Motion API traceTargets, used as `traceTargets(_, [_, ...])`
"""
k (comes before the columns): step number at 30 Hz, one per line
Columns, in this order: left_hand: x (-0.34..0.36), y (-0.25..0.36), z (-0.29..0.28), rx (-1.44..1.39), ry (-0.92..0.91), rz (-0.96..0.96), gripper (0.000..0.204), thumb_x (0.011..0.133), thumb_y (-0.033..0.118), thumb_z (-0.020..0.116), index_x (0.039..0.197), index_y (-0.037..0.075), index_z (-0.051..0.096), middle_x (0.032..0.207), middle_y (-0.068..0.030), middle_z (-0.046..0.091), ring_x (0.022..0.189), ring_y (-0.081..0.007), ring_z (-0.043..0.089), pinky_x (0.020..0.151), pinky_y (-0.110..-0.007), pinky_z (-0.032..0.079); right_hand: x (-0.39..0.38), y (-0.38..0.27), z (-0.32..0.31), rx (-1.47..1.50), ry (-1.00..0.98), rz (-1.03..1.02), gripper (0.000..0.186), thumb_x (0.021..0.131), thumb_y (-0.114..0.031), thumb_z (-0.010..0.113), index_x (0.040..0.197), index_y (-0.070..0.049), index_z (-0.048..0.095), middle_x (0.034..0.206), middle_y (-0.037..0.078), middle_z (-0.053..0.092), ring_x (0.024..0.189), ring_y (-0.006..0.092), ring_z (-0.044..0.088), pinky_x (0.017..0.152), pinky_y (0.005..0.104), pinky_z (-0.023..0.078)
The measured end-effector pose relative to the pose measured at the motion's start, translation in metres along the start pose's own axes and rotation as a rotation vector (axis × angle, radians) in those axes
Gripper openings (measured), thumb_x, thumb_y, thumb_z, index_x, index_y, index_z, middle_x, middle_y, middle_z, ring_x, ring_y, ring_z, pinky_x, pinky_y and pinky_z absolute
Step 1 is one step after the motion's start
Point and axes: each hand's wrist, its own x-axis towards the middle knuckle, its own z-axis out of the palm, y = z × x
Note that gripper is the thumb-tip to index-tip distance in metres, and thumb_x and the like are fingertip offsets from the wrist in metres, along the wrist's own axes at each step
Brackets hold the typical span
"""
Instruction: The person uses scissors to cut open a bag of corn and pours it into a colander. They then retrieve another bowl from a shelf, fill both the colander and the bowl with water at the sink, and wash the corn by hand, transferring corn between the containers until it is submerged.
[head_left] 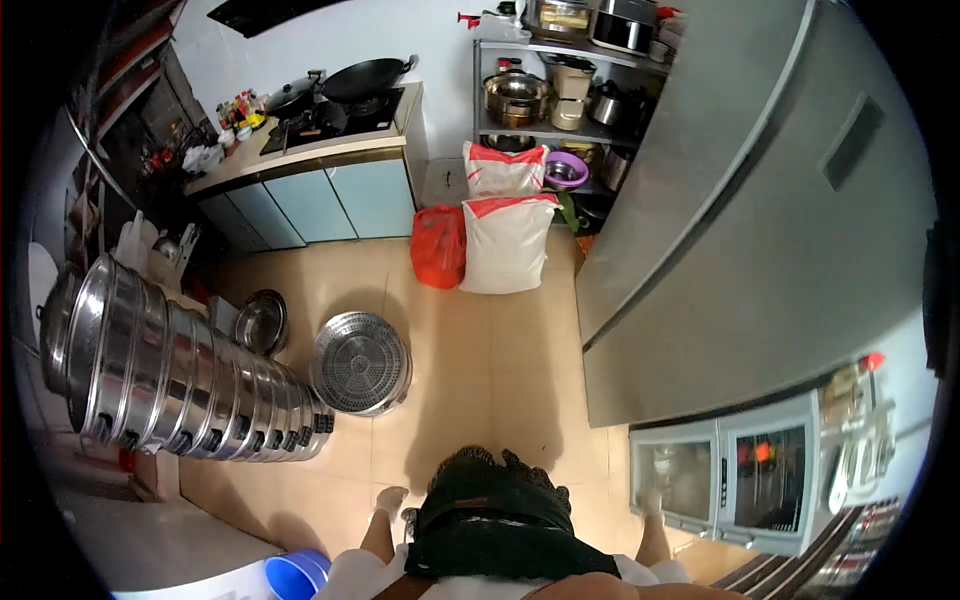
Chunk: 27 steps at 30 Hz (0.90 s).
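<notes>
My left hand (391,499) hangs low beside the dark apron (490,520), over the tiled floor. Its fingers look loosely stretched, and nothing shows in them. On the other side, my right hand (651,502) is in front of the lower left corner of a light grey glass-door cabinet (720,530). Blur hides its fingers, and whether it touches the cabinet I cannot tell. Ahead of my left hand a round metal steamer tier with a perforated base (361,364) sits on the floor. Left of it rises a tall stack of steel steamer tiers (200,370) with black handles.
A tall grey refrigerator (720,240) stands at right. White sacks (508,245) and a red bag (438,247) lie before the shelf rack (545,130). A wok (365,80) is on the stove counter at back left. A metal basin (262,322) and a blue bucket (297,575) are at left.
</notes>
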Motion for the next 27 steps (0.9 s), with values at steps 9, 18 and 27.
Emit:
traceTargets(9, [0.094, 0.067, 0.025, -0.183, -0.138, -0.303, 0.030, 0.075, 0.030, 0.063, 0.080, 0.001, 0.065, 0.071, -0.0089, 0.063, 0.061, -0.0183, 0.058, 0.058, -0.033, 0.046, 0.345, -0.140, -0.308, 0.479, 0.335, -0.395, 0.023, 0.081, -0.018, 0.054, 0.101, -0.010, 0.061, 0.090, 0.017, 0.063, 0.082, 0.0337, 0.060, 0.071, 0.0365, 0.048])
traceTargets(18, [0.235, 0.335, 0.017, -0.218, 0.118, -0.099, 0.033, 0.072, 0.025, 0.055, 0.095, 0.003, 0.065, 0.080, -0.0091, 0.064, 0.073, -0.0183, 0.057, 0.069, -0.031, 0.044, 0.444, -0.134, -0.341, 0.350, -0.393, -0.182, 0.027, 0.082, -0.028, 0.053, 0.100, -0.009, 0.061, 0.108, 0.010, 0.060, 0.103, 0.0280, 0.055, 0.090, 0.0326, 0.041])
traceTargets(27, [0.276, 0.460, 0.066, -0.556, 0.353, -0.221, 0.040, 0.076, 0.020, 0.056, 0.107, -0.005, 0.058, 0.091, -0.0130, 0.062, 0.081, -0.0169, 0.056, 0.075, -0.029, 0.044, 0.716, -0.166, -0.421, 0.003, -0.452, -0.318, 0.034, 0.086, -0.025, 0.046, 0.112, -0.004, 0.055, 0.115, 0.017, 0.054, 0.108, 0.0307, 0.051, 0.091, 0.0369, 0.040])
